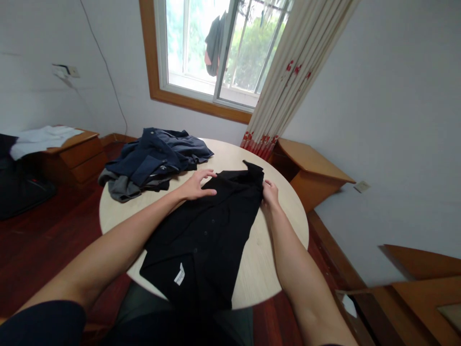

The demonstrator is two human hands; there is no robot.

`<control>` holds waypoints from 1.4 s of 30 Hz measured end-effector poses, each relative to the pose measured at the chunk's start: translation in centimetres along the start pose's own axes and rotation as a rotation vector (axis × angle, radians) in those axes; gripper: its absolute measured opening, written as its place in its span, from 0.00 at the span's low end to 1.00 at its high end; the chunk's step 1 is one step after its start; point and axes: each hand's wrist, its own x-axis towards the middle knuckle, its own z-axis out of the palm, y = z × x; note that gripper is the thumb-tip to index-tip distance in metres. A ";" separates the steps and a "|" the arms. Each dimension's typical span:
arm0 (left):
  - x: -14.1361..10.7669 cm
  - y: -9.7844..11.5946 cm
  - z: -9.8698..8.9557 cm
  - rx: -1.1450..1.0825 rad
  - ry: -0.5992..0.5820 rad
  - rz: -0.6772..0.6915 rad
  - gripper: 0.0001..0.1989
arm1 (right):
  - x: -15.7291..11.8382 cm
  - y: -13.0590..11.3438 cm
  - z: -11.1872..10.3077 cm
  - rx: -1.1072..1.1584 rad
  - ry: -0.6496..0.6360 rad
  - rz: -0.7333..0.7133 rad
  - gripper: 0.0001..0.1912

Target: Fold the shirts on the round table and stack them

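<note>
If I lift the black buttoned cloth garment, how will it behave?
The black garment will likely droop, judging by its soft creases. It's probably light, since it lies thin and nearly flat on the pale, round, wood-look tabletop.

Round pale table (pixel 260 262), black buttoned garment (pixel 221 230), heaped dark clothes (pixel 154 156)

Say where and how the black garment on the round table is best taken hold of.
Probably by the side edges near its far end, one hand coming in from each side. The black garment lies spread out, buttons up, so its long edges are exposed. The right hand curls at the far right edge; the left hand is open by the left.
</note>
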 end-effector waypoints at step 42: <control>-0.3 0.4 -1.2 0.706 -0.391 -0.375 0.15 | -2.7 -4.2 -1.7 -0.287 -0.918 -0.062 0.13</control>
